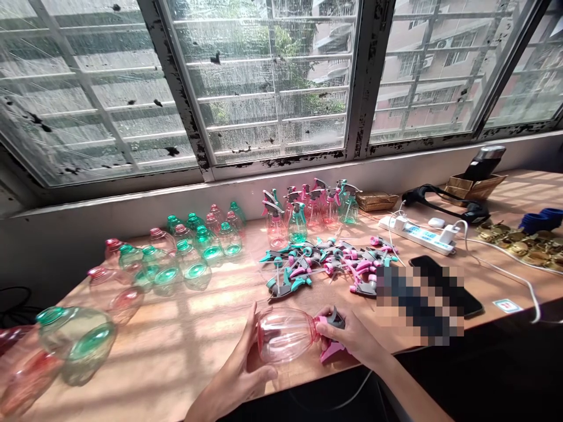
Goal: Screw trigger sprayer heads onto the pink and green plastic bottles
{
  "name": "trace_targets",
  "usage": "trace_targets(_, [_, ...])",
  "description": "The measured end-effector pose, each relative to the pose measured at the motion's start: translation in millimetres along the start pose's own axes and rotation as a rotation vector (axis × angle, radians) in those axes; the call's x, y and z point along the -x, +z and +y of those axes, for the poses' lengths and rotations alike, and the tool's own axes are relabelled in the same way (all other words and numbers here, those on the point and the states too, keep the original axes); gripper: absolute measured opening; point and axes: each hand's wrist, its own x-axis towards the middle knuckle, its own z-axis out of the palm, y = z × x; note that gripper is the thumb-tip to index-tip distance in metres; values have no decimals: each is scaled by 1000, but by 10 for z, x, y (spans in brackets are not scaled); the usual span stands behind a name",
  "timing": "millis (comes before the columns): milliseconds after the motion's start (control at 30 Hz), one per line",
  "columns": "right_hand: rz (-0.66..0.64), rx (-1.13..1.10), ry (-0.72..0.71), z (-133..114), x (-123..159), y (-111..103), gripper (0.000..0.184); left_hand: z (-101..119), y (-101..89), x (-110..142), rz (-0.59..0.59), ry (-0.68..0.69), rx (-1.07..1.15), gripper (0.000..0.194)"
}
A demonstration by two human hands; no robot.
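A clear pink spray bottle (pixel 285 337) lies sideways between my two hands just over the table's front edge. My left hand (pixel 240 360) cups its base end, with the fingers along the far side and the thumb below. At the neck, my right hand (pixel 345 334) is closed around a pink and grey trigger sprayer head (pixel 333 319) that sits against the bottle's mouth. Part of the head is hidden by my fingers. Beyond my hands lies a pile of loose sprayer heads (pixel 303 261) in teal, pink and grey.
Green and pink bottles without heads (pixel 193 264) stand in rows at the left. Several bottles with heads fitted (pixel 297 225) stand by the window. At the right are a power strip (pixel 417 234), a black phone (pixel 444 284), black goggles-like gear (pixel 444 199) and gold-coloured parts (pixel 523 243).
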Motion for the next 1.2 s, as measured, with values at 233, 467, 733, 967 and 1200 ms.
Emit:
trace_targets(233, [19, -26, 40, -32, 45, 14, 48, 45, 30, -4, -31, 93, -85, 88])
trace_targets(467, [-8, -130, 213, -19, 154, 40, 54, 8, 178, 130, 55, 328, -328, 57])
trace_targets(733, [98, 316, -188, 129, 308, 2, 40, -11, 277, 39, 127, 223, -36, 107])
trace_targets(967, [110, 140, -30, -38, 313, 79, 44, -57, 292, 75, 174, 230, -47, 80])
trace_targets(1200, [46, -11, 55, -51, 271, 97, 47, -43, 280, -3, 155, 244, -32, 93])
